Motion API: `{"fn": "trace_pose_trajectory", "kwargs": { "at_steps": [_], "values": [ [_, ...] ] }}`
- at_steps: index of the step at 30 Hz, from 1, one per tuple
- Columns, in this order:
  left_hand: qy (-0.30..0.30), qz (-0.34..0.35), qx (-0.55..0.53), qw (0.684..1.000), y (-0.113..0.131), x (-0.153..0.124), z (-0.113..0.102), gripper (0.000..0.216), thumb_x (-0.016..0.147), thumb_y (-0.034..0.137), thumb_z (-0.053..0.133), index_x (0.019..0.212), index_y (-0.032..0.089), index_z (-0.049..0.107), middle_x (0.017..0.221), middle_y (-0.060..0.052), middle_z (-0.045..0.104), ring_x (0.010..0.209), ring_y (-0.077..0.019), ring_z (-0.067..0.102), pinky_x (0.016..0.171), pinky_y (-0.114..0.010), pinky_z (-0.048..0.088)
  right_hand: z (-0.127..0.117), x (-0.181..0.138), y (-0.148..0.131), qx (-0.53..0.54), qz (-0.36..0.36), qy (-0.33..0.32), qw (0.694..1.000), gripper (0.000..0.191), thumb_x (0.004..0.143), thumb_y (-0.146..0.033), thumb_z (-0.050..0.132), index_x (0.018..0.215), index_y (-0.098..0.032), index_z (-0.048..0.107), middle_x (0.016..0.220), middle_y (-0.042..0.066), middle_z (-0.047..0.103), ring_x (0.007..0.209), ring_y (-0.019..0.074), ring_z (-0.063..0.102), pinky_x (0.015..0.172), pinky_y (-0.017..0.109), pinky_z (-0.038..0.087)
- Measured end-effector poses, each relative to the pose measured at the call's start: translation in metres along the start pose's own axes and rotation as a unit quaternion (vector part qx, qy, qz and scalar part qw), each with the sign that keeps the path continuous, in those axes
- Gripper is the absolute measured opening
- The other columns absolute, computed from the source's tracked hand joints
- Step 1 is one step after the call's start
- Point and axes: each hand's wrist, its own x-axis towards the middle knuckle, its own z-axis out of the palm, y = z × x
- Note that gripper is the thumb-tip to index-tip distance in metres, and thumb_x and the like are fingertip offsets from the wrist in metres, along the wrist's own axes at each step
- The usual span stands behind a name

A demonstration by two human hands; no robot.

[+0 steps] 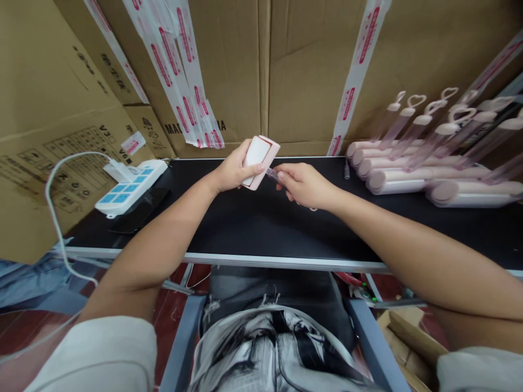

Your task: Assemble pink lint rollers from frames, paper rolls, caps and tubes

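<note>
My left hand (237,167) grips a small pink-and-white case (258,158) with a flat white face and a reddish inner edge, held tilted above the black table. In my right hand (304,184) is a slim translucent tube (272,174), its tip touching or very close to the case's lower right side. A bit of pale pink shows under the right hand, perhaps the tube's other end. My fingers hide most of the tube.
At right lie several pink rounded cases (402,177) with clear tubes topped by heart-shaped loops (417,100). A small clear piece (347,170) is beside them. A power strip (133,188) and black phone-like slab (141,209) lie left. Cardboard (306,71) walls the back.
</note>
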Motion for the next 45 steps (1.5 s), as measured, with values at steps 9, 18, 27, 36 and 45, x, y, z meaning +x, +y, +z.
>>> {"fn": "trace_pose_trajectory", "kwargs": {
  "at_steps": [9,18,27,36,45],
  "values": [
    [-0.036,-0.015,-0.005,0.999,0.006,-0.002,0.000,0.084,0.081,0.077,0.084,0.138,0.021,0.059,0.097,-0.006,0.065,0.070,-0.0158,0.059,0.059,-0.026,0.048,0.001,0.001,0.004,-0.002,-0.048,-0.011,0.999,0.030,0.108,-0.034,0.045,0.088,-0.020,0.063,0.078,0.004,0.070,0.066,0.0168,0.060,0.068,0.030,0.043],
    [-0.032,-0.025,-0.003,0.999,0.007,-0.002,0.006,0.089,0.081,0.079,0.082,0.140,0.018,0.059,0.103,-0.009,0.069,0.086,-0.0232,0.066,0.073,-0.032,0.053,0.000,0.001,0.002,-0.014,-0.041,-0.013,0.999,0.031,0.109,-0.029,0.043,0.086,-0.020,0.061,0.072,0.003,0.068,0.062,0.0156,0.059,0.069,0.030,0.043],
    [-0.039,-0.047,0.014,0.998,0.007,0.000,0.019,0.100,0.081,0.083,0.080,0.151,0.017,0.051,0.107,-0.012,0.072,0.088,-0.0247,0.071,0.075,-0.035,0.061,-0.009,0.004,-0.004,-0.001,0.066,-0.043,0.997,0.032,0.111,-0.022,0.046,0.082,-0.019,0.061,0.055,-0.003,0.057,0.043,0.0111,0.050,0.053,0.025,0.040],
    [0.095,-0.102,0.272,0.952,-0.050,0.020,-0.027,0.061,0.110,0.045,0.047,0.162,0.015,0.049,0.167,-0.022,0.054,0.157,-0.0338,0.050,0.133,-0.057,0.039,-0.038,0.019,0.027,0.004,0.051,0.073,0.996,0.014,0.096,-0.028,0.072,0.105,-0.017,0.070,0.069,-0.001,0.065,0.047,0.0131,0.057,0.047,0.025,0.043],
    [-0.047,-0.164,0.421,0.891,-0.065,0.015,-0.017,0.075,0.101,0.041,0.065,0.168,0.012,0.046,0.175,-0.027,0.041,0.166,-0.0455,0.033,0.135,-0.065,0.025,-0.038,0.028,0.060,-0.099,0.015,0.067,0.993,0.016,0.095,-0.033,0.066,0.098,-0.018,0.070,0.078,0.003,0.070,0.065,0.0210,0.068,0.066,0.034,0.048]
  ]
}}
